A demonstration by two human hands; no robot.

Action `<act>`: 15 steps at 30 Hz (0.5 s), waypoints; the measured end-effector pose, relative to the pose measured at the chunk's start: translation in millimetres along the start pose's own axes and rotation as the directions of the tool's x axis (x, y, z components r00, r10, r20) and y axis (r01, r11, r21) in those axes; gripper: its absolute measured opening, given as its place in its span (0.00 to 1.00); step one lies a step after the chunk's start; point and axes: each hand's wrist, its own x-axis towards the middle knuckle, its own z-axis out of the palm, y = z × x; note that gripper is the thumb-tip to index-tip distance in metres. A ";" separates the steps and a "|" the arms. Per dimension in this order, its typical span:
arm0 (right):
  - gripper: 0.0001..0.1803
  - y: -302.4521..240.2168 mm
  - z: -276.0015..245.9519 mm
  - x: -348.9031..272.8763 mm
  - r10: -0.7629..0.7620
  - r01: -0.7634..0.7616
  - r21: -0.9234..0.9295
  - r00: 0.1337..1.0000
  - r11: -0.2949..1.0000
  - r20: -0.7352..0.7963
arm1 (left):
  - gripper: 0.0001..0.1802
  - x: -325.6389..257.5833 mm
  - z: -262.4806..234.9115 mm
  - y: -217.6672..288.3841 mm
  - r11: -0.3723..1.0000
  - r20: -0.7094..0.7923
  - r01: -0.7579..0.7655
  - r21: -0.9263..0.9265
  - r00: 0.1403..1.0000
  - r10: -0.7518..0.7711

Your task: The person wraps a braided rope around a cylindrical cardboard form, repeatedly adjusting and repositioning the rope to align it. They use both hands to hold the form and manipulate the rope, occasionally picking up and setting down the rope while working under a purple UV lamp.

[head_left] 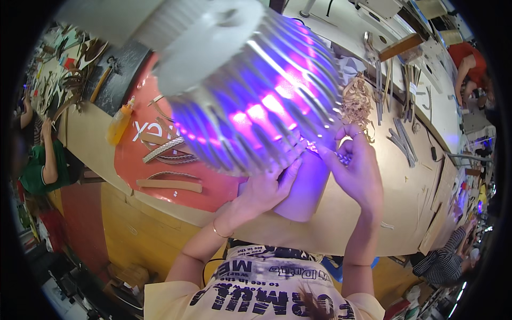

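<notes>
Both hands work at the near rim of a ribbed lamp shade (250,101), lit purple from inside and raised over the bench (320,229). Left hand (264,192) presses flat against the rim, fingers together, clamped on nothing visible. Right hand (354,168) pinches a rib end; exact hold cannot be told. Advise steadying the shade and seating each rib squarely, clear of the shavings (356,104) at far right.
</notes>
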 end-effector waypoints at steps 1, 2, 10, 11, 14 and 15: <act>0.19 0.3 -3.6 -3.4 0.022 -0.022 0.009 1.000 1.000 -0.018 | 0.19 0.4 -3.4 -0.8 1.000 0.004 -0.013 0.008 1.000 0.013; 0.18 0.8 -6.2 -6.1 0.069 -0.068 0.017 0.997 0.998 -0.029 | 0.19 0.3 -6.6 -1.7 0.999 0.007 -0.029 0.033 1.000 0.029; 0.15 23.9 -15.4 -21.4 0.146 -0.144 0.198 0.989 0.970 0.004 | 0.22 5.2 -2.0 1.5 1.000 0.055 -0.013 -0.011 0.998 0.014; 0.15 25.3 -14.7 -21.3 0.148 -0.147 0.209 0.989 0.967 0.009 | 0.22 5.5 -2.8 1.6 1.000 0.064 -0.016 -0.007 0.998 0.017; 0.15 28.7 -11.8 -21.4 0.139 -0.136 0.244 0.990 0.960 0.007 | 0.24 6.6 -4.3 2.9 0.999 0.089 -0.030 0.025 0.996 0.027; 0.14 29.9 -10.9 -21.8 0.155 -0.152 0.258 0.988 0.954 0.012 | 0.24 6.9 -5.1 3.1 0.998 0.108 -0.043 0.040 0.993 0.038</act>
